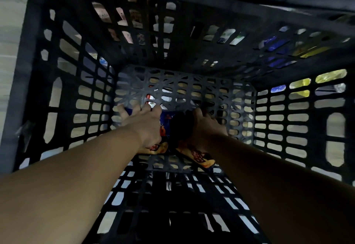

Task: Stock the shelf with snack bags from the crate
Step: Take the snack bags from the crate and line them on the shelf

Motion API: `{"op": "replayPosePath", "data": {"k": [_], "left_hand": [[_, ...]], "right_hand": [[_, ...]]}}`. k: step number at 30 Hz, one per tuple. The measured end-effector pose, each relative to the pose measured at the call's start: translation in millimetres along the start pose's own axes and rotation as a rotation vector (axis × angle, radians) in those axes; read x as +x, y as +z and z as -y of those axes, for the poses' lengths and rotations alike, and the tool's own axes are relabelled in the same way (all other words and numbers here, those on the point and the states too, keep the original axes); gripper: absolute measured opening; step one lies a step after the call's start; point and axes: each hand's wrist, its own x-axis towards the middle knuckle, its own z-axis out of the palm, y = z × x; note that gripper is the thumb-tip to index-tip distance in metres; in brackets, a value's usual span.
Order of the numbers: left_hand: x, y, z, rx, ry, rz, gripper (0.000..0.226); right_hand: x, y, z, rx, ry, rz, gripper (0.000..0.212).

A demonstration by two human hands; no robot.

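I look straight down into a deep black lattice crate [63, 94]. Both arms reach to its floor. My left hand [143, 121] lies over a blue snack bag [165, 121], fingers curled round the bag's far edge. My right hand [206, 126] presses down beside it on the dark middle of the pile, fingers bent. An orange and red snack bag [199, 156] pokes out beneath my right wrist, and an orange bag edge [154, 147] shows under my left wrist. Much of each bag is hidden by my hands.
The crate's walls rise on every side, close around my forearms. Through the far wall's holes I see packaged goods [134, 19] and blue and yellow bags [276, 46]. Pale floor [11, 22] shows at the left, outside the crate.
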Motion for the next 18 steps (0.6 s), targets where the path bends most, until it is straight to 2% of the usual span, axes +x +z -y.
{"op": "replayPosePath", "data": {"k": [5, 12, 18], "left_hand": [[-14, -11, 1, 0.005, 0.006, -0.019, 0.083], [-57, -61, -7, -0.025, 0.022, -0.134, 0.061], [-110, -119, -10, -0.013, 0.032, -0.282, 0.066]], "right_hand": [[-19, -18, 4, -0.004, -0.074, -0.073, 0.083], [-60, -72, 4, -0.029, -0.156, -0.234, 0.060], [-107, -129, 4, -0.025, -0.219, -0.339, 0.067]]}}
